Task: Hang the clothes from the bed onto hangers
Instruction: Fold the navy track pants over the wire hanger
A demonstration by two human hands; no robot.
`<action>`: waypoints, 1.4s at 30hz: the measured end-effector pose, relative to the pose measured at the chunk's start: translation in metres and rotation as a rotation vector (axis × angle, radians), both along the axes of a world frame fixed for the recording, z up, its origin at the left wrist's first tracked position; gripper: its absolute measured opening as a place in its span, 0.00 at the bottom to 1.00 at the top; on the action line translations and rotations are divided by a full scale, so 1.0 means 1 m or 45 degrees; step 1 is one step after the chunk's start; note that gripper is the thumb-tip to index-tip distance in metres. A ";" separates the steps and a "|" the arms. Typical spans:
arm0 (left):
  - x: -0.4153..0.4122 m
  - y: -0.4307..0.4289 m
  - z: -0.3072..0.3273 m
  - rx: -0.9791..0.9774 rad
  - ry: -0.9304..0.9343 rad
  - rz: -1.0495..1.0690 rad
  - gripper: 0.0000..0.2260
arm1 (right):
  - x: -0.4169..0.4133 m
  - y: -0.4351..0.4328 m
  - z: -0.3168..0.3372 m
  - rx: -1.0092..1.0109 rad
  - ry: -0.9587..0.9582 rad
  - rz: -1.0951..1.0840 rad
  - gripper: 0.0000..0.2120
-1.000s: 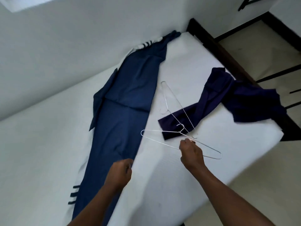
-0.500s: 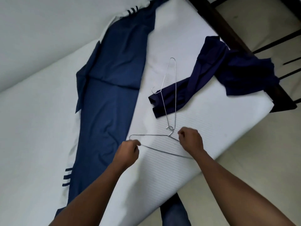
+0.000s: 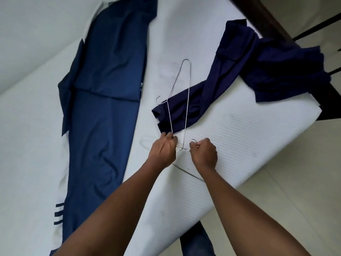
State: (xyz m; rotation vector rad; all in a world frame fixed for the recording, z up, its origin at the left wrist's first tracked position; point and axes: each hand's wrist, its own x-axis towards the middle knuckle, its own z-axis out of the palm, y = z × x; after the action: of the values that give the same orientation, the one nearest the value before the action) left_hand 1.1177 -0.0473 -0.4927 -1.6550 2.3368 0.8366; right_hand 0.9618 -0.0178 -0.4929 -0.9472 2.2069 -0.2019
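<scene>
Left hand (image 3: pixel 163 150) curled round the near corner of the far hanger (image 3: pixel 169 117); right hand (image 3: pixel 203 154) just beside, pinching the near hanger (image 3: pixel 188 172) at its hook; two wire hangers, crossing there; two garments: blue garment (image 3: pixel 103 108) flat at left, navy garment (image 3: pixel 230 80) far right, spilling over the mattress (image 3: pixel 249 141) edge; bare sheet right of the hands.

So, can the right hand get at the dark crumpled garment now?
Likely not yet: the right hand grips a wire hanger. The garment lies close ahead, only the other hanger across it.
</scene>
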 end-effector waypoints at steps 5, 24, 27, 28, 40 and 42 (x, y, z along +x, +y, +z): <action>-0.009 -0.048 0.019 -0.174 0.121 0.197 0.11 | -0.034 0.014 0.013 -0.078 -0.455 -0.176 0.05; 0.094 0.078 0.023 -0.205 0.259 0.451 0.28 | 0.005 0.050 0.015 -0.143 -0.340 0.149 0.09; 0.149 0.171 0.037 -0.170 0.173 0.437 0.30 | 0.036 0.071 0.030 -0.221 -0.303 0.183 0.11; 0.165 0.193 0.042 -0.185 0.161 0.420 0.30 | 0.046 0.077 0.036 -0.220 -0.311 0.209 0.12; 0.408 0.378 0.010 0.283 0.072 1.561 0.34 | 0.292 0.201 0.019 -0.264 -0.454 0.283 0.09; 0.422 0.400 0.006 0.455 0.194 1.480 0.30 | 0.323 0.221 0.010 -0.243 -0.490 0.304 0.08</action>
State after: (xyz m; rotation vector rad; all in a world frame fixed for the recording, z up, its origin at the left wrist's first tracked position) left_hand 1.5395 0.3531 -0.4872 -2.7447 0.9603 1.4367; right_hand 1.2853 0.2034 -0.4834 -1.1586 1.7298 -0.4485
